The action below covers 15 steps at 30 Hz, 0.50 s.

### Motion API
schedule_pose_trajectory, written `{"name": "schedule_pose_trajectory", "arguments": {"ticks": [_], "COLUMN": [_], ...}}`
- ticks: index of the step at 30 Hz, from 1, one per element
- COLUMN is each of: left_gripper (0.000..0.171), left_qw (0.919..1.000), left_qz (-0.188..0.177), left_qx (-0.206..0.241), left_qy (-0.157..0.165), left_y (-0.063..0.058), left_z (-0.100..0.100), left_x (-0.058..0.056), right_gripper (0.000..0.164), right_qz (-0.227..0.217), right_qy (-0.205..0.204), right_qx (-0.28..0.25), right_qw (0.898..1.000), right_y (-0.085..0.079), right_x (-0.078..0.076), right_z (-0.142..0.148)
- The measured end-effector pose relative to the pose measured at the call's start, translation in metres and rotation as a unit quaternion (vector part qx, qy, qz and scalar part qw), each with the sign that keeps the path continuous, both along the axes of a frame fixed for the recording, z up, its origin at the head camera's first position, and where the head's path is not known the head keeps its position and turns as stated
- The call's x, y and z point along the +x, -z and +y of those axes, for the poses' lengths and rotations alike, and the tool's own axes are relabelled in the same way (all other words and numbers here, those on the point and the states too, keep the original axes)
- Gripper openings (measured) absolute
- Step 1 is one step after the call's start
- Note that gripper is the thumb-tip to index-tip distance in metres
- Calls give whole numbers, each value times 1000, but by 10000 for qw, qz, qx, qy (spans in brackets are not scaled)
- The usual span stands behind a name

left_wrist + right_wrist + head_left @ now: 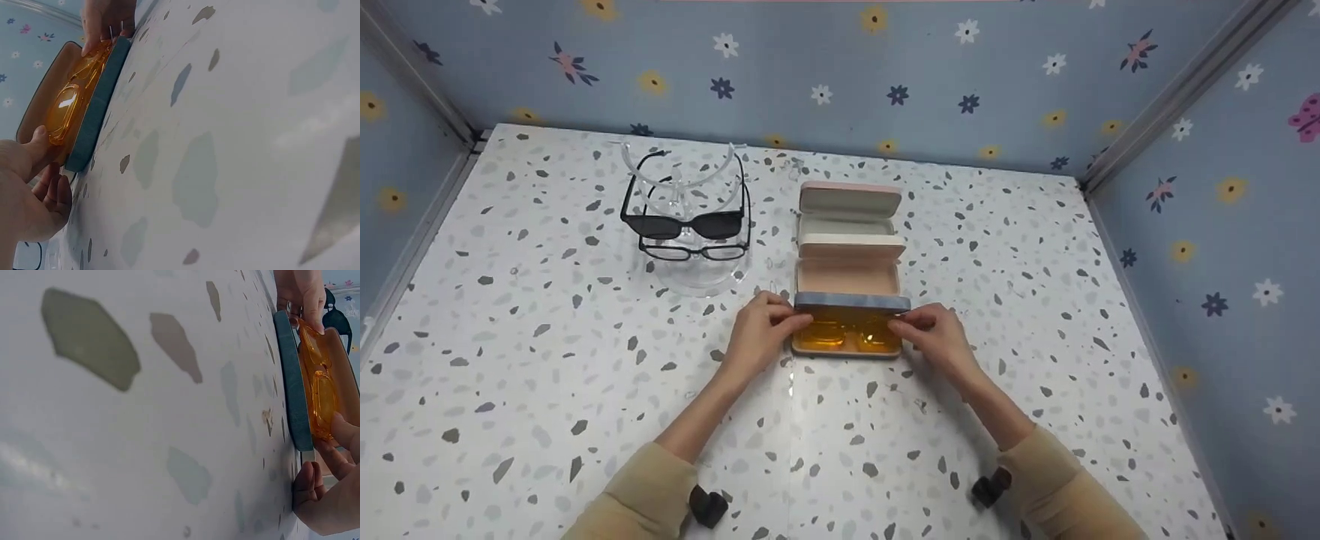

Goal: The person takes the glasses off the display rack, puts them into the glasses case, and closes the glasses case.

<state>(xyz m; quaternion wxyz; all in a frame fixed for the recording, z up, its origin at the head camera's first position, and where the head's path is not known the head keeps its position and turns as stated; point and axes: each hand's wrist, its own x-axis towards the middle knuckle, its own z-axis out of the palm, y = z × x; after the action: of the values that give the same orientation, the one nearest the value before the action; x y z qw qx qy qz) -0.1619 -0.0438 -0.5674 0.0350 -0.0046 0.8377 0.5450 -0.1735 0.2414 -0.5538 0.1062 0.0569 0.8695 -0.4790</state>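
Observation:
Amber-yellow glasses (pixel 876 339) lie in the nearest open eyeglass case (pixel 851 301), which has a blue-grey outside and a tan lining. At the case's left end, my left hand (pixel 759 328) pinches the end of the glasses, thumb on top. My right hand (pixel 943 339) pinches the opposite end in the same way. Both wrist views show the thumbs on the frame of the yellow glasses (pixel 64 109), with other fingers curled beside the teal-looking case wall (pixel 293 391). Parts of those fingers are hidden behind the case.
Behind the nearest case stand two more open cases, one with a pink lining (pixel 847 277) and one with a pale lining (pixel 847 225). A clear display stand (pixel 697 281) at left bears black sunglasses (pixel 716 225), thin black-framed glasses (pixel 667 253) and a clear frame (pixel 709 178). Flowered panels (pixel 810 60) surround the speckled table.

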Motion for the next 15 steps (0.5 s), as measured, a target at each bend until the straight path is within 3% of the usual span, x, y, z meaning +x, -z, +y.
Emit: {"name": "schedule_pose_trajectory", "arguments": {"ticks": [15], "left_gripper": [26], "left_qw": [9998], "left_qz": [3], "left_qx": [42], "left_qy": [-173], "left_y": [8], "left_z": [-3], "left_x": [0], "right_gripper": [22], "right_qz": [270], "right_qy": [20], "right_qx": [0], "right_qw": [9996], "right_y": [3], "right_x": [-2], "right_z": [-3]}}
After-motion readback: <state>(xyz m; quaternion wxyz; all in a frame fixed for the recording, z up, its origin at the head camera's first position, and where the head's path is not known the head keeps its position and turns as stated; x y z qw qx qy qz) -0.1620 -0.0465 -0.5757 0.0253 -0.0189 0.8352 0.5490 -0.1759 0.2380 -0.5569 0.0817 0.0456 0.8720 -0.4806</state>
